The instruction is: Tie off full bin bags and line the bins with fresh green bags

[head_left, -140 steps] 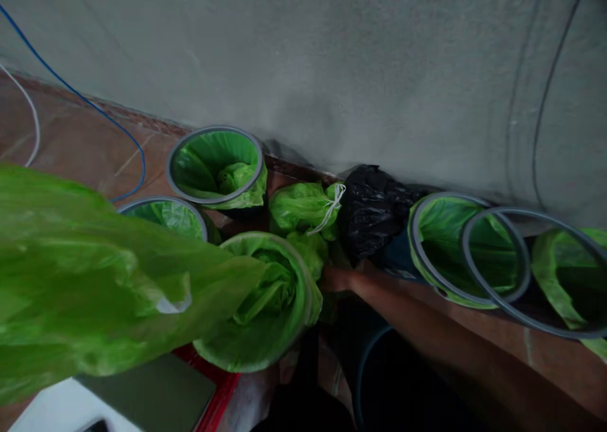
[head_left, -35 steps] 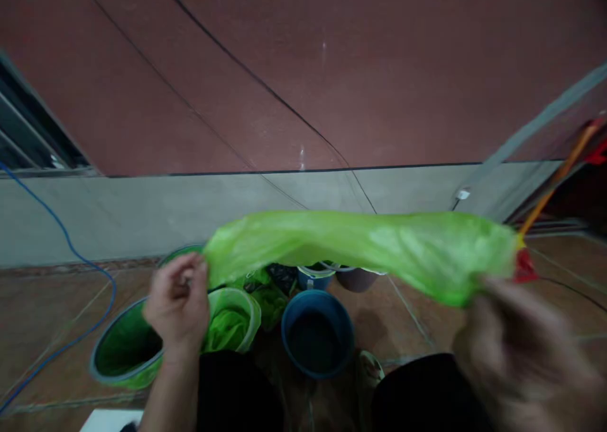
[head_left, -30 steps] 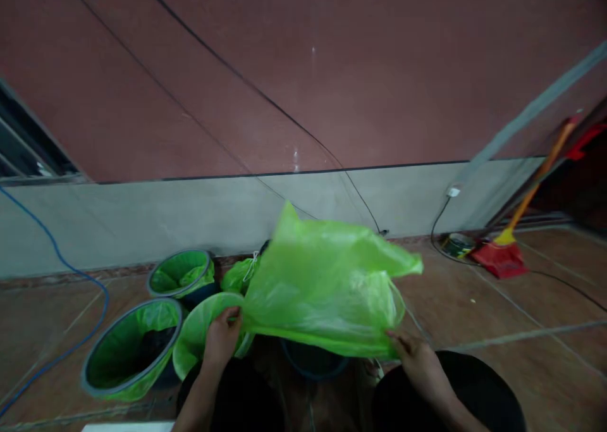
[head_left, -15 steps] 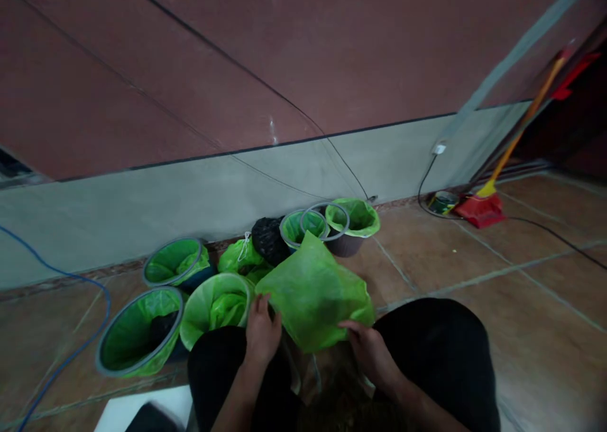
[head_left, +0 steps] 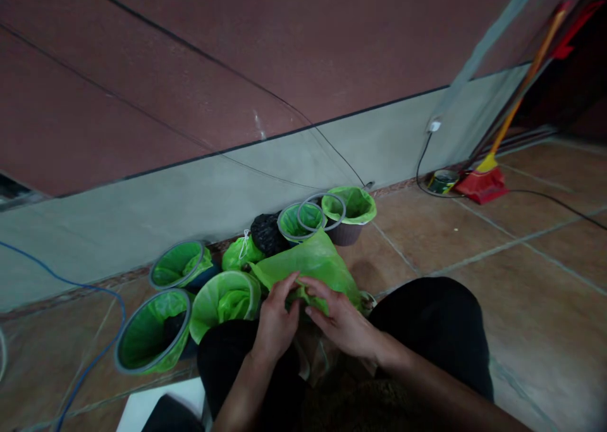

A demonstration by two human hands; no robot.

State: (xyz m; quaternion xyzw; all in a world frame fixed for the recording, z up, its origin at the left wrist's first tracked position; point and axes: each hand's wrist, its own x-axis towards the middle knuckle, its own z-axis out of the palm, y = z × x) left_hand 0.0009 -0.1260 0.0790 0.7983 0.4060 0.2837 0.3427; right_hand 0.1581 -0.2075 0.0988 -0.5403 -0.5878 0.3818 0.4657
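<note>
A light green plastic bag (head_left: pixel 322 258) is spread out between my knees, its far corner pointing toward the wall. My left hand (head_left: pixel 279 315) pinches the near edge of the bag. From the other side my right hand (head_left: pixel 339 315) grips the same edge, fingertips close to those of the left. Just left of the bag is a bin with a pale green liner (head_left: pixel 222 299). Beyond the bag's far corner, a loose grey ring (head_left: pixel 342 214) lies across two lined bins: a grey-rimmed bin (head_left: pixel 300 222) and a brown bin (head_left: pixel 348 233).
More green-lined bins stand left: a front bin (head_left: pixel 142 343) and a back bin (head_left: pixel 175 267). Along the wall sit a tied green bag (head_left: pixel 239 252) and a black bag (head_left: pixel 268 233). A blue cable (head_left: pixel 111 337) crosses the floor. Far right are a red dustpan (head_left: pixel 486 185) and a can (head_left: pixel 443 182).
My hands have come together from the bag's two sides to its near edge, gathering it there. The bag now lies lower and flatter. The view has shifted slightly.
</note>
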